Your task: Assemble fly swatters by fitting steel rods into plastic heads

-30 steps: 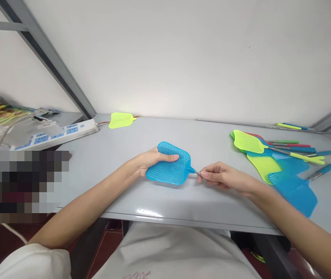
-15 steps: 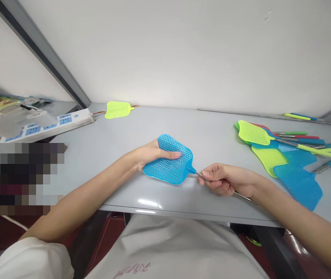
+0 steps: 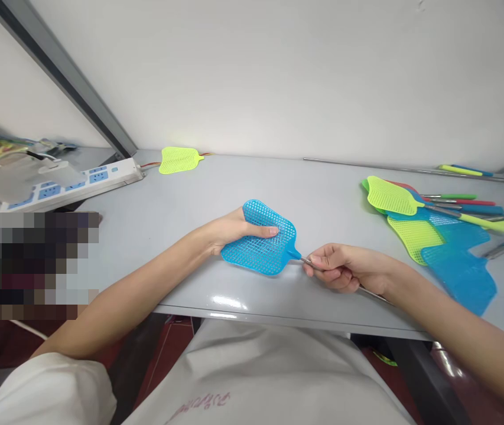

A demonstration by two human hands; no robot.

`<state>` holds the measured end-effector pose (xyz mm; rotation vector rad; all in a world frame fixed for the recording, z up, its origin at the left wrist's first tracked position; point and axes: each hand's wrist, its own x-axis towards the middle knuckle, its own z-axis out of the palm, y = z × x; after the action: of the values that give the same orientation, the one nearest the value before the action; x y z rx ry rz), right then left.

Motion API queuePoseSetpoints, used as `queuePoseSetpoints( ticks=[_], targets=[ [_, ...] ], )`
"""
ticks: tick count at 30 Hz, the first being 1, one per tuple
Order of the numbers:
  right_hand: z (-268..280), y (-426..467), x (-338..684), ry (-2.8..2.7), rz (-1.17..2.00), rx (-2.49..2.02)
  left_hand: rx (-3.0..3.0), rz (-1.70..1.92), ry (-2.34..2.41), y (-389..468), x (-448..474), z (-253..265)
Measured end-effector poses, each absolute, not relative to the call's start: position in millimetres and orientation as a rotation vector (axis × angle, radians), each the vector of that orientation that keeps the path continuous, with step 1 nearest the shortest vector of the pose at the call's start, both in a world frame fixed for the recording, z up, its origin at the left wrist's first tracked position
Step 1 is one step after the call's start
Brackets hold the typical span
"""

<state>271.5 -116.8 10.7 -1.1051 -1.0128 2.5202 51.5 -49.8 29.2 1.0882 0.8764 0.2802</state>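
A blue fly swatter [image 3: 263,252] with a perforated head is held between my two hands, above the grey table [image 3: 243,183]. My left hand [image 3: 238,230] grips the mesh head, its thumb across the top face and its other fingers hidden underneath. On the thin metal rod just behind the blue neck, my right hand [image 3: 334,268] is closed, thumb and fingers pinching it. The rod runs on below my right wrist, and its far end is hidden by the forearm.
Yellow, blue, green and red fly swatters [image 3: 393,195] lie overlapped at the right. A long metal rod [image 3: 376,167] runs along the back edge. A yellow swatter head [image 3: 181,160] lies back left, beside a white power strip [image 3: 119,172] with plugs in it.
The camera view has shifted slightly. Both hands keep their hold on the blue fly swatter, and nothing else has visibly changed.
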Motion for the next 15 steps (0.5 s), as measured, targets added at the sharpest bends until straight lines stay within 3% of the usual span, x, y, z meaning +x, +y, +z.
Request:
queuePoseSetpoints(
  ticks=[15],
  targets=[
    [12.7,-117.8,272.1,-1.034,2.494,-1.172,1.109,0.34,0.864,-51.2,53.3,27.8]
  ],
)
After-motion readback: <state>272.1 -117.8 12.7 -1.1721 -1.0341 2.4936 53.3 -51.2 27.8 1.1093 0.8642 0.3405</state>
